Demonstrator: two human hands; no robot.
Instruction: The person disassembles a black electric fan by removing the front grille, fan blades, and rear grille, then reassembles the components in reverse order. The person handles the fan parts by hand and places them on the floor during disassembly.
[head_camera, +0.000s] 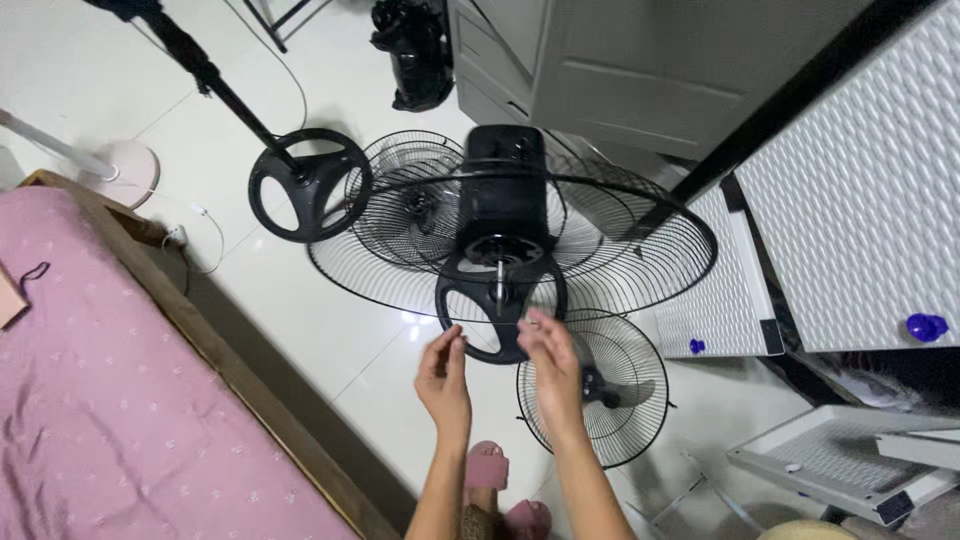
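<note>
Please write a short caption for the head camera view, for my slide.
Both hands reach toward the black fan motor standing in its wire guard.

Single head view, steeply downward, close above floor (300, 330)

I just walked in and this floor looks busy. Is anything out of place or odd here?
Yes. A black fan motor stands with only its large wire rear grille on, shaft bare. A smaller round wire guard lies loose on the white tiles, another behind. Both hands, left and right, hover at the black plastic ring.

Three wire fan grilles (590, 390) – two round bases (308, 185) – two hands (445, 380).
</note>
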